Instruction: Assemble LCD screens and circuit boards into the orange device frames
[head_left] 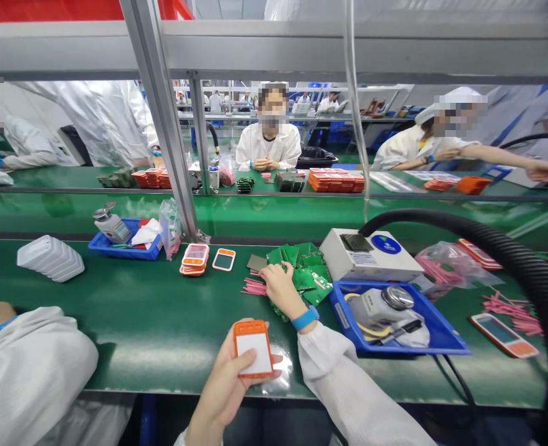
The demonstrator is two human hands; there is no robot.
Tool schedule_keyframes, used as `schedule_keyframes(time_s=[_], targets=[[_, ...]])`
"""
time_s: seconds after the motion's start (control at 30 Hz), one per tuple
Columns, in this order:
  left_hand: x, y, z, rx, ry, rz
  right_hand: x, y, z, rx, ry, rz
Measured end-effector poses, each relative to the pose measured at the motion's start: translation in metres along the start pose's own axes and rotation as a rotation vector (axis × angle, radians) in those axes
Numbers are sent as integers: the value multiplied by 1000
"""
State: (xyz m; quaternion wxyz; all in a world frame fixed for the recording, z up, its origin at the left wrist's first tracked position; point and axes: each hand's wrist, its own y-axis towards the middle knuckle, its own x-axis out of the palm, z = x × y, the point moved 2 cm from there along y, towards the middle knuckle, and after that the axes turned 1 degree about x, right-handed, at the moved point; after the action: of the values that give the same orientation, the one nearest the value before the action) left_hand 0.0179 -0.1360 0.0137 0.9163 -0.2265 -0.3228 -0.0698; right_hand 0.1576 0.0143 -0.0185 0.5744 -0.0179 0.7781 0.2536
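Note:
My left hand (227, 378) is closed around an orange-rimmed device housing (254, 349) with a white panel facing up; the thumb presses on the panel. Farther out, my right hand (280, 288), with a blue wrist strap, reaches over a pile of green circuit boards (307, 263). Its fingers are curved and apart, and I see nothing held in them. Pink strips (254, 286) and a grey-green square piece (256, 263) lie beside those fingertips. Left of them are a white-and-orange frame (223, 259) and a small stack of similar frames (194, 259).
A blue tray (348, 331) with a metal-topped bottle, a white box (371, 263) and a thick black hose (501, 266) stand right. Left are stacked clear trays (51, 257), another blue tray (125, 250) and a co-worker's sleeve (36, 359). A metal post (162, 111) rises ahead.

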Motion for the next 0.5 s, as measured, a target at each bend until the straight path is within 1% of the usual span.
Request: schedule_keyframes(time_s=[0.2, 0.5], targets=[[0, 3, -2, -17, 1, -15, 2, 1, 0, -9, -19, -8], [3, 6, -2, -46, -19, 37, -2, 6, -3, 6, -117, -61]])
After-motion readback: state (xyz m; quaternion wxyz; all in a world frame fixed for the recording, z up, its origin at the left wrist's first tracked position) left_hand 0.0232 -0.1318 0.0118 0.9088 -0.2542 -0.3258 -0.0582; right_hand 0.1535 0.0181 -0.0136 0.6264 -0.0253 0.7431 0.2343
